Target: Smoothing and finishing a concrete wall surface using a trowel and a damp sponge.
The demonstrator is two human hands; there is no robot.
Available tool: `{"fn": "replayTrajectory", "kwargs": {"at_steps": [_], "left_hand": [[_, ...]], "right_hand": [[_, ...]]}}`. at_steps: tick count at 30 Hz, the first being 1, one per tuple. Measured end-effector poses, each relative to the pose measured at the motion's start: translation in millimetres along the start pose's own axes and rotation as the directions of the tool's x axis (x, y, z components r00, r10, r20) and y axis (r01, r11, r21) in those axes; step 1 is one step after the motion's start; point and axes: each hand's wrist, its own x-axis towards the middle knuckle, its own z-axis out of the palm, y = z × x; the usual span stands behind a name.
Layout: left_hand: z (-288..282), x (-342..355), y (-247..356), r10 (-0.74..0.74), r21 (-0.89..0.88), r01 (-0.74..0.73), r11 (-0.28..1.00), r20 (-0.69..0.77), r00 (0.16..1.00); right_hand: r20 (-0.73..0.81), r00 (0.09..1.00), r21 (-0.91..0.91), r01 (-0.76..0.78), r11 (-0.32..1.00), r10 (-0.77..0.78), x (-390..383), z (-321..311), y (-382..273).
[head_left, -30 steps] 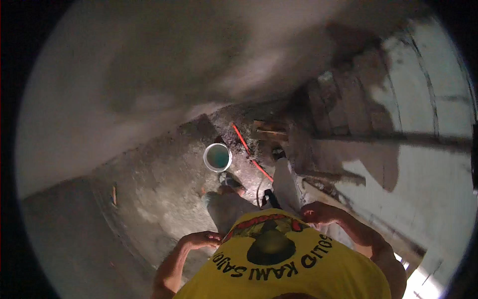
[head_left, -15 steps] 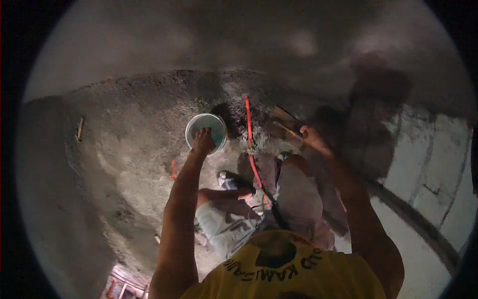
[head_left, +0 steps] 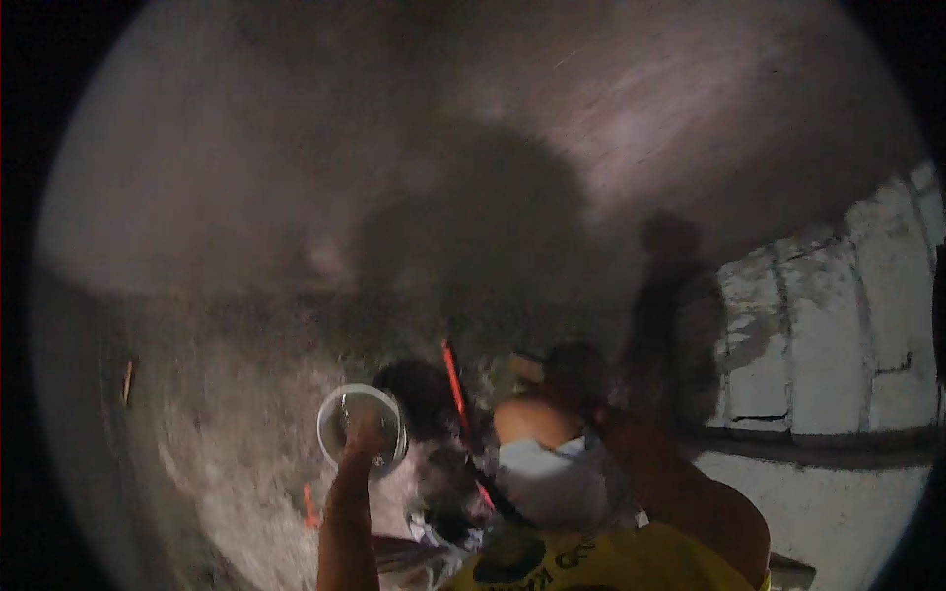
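Note:
My left hand (head_left: 365, 430) reaches down inside a round white bucket (head_left: 329, 455). Its fingers are blurred and partly hidden, and what lies under them in the bucket cannot be made out. On the right, my right hand (head_left: 594, 406) is low beside my bent knee, in deep shadow. It holds a flat plastering float (head_left: 527, 367), of which only a lit end shows beyond the knee; the grip itself is dark.
A red-orange pipe (head_left: 454, 382) rises from the rough floor between bucket and knee. A plastered wall (head_left: 296, 167) fills the far side, and pale blocks (head_left: 813, 335) are at right. A thin stick (head_left: 127, 379) is at far left; an orange scrap (head_left: 309, 504) lies near the bucket.
My view has tilted up, so bucket and pipe sit lower and more wall shows. My left hand stays in the bucket. My right hand and the float have drawn in by the knee.

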Motion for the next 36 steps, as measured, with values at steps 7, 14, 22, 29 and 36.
{"fn": "replayTrajectory", "kwargs": {"at_steps": [7, 14, 22, 29, 36], "left_hand": [[11.6, -31.7, -44.7, -0.21, -0.164, 0.185, 0.969, -0.153, 0.966], [-121.5, -46.1, -75.8, -0.152, -0.708, 0.46, 0.536, 0.455, 0.877], [-315.5, -71.0, 168.0, 0.094, -0.614, 0.047, 0.788, 0.195, 0.976], [-279.3, 23.1, 245.3, 0.348, -0.059, -0.343, 0.938, 0.142, 0.927], [-293.7, 24.9, 352.2, 0.515, 0.086, -0.631, 0.771, 0.497, 0.698]], "right_hand": [[0.052, 0.971, 0.018, 0.234, 0.972, -0.235, 28.6, -22.5, -68.0], [-0.04, 0.952, -0.014, 0.304, 0.952, -0.305, 66.1, -79.5, -190.1], [0.288, 0.939, 0.51, 0.017, 0.86, -0.19, 166.0, -111.0, -294.4], [0.013, 0.963, 0.713, 0.181, 0.678, -0.271, 164.5, -91.2, -274.2], [-0.4, 0.8, -0.136, 0.431, 0.892, -0.448, 94.5, -63.6, -172.9]]}}
